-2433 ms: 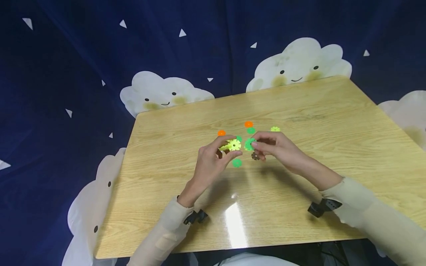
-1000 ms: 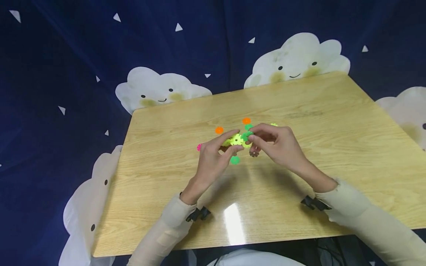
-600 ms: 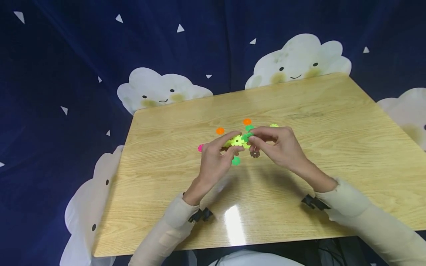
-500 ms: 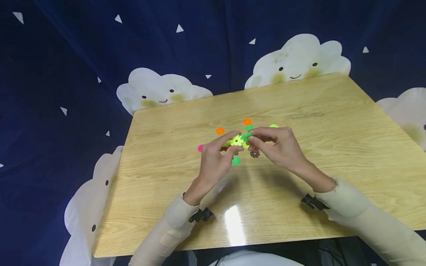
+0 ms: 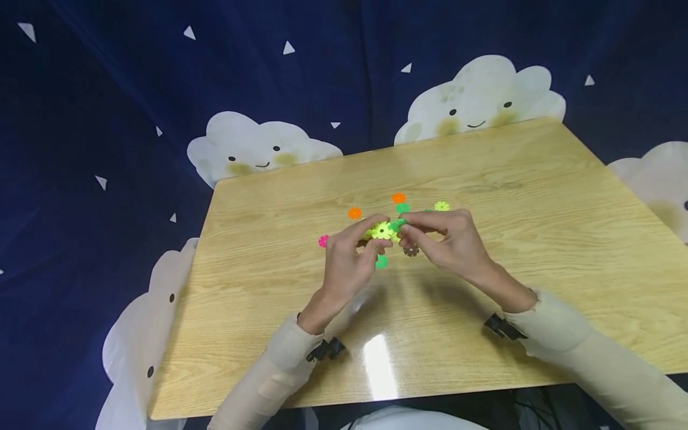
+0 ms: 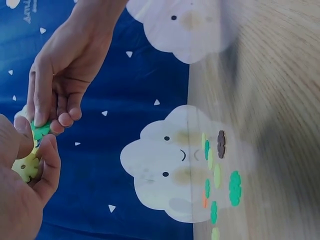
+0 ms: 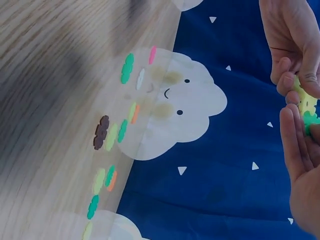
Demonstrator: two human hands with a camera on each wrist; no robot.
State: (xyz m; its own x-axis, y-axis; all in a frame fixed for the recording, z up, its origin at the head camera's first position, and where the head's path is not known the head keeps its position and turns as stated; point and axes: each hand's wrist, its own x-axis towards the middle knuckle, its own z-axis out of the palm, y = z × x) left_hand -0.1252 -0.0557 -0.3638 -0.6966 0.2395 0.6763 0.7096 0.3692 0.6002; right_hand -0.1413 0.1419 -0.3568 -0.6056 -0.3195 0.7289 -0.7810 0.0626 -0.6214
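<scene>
Above the middle of the table, my left hand (image 5: 346, 260) grips a small cluster of yellow notched plastic discs (image 5: 381, 231) between thumb and fingers. My right hand (image 5: 454, 245) pinches a green notched disc (image 5: 396, 225) between thumb and forefinger, right at the edge of the yellow cluster. In the left wrist view the green disc (image 6: 41, 131) overlaps the top of the yellow pieces (image 6: 26, 169). The right wrist view has the yellow piece (image 7: 306, 102) and the green disc (image 7: 310, 122) edge to edge. Fingers hide part of both.
Loose discs lie on the wooden table (image 5: 258, 286) around the hands: two orange ones (image 5: 398, 197) behind, a pink one (image 5: 323, 240) at left, a brown one (image 5: 411, 250) beneath the right hand, plus several green and yellow. A dark blue curtain (image 5: 301, 89) hangs behind.
The right hand has moved left, bringing the green disc from apart to the edge of the yellow cluster. Over the last half second the hands have shifted only slightly.
</scene>
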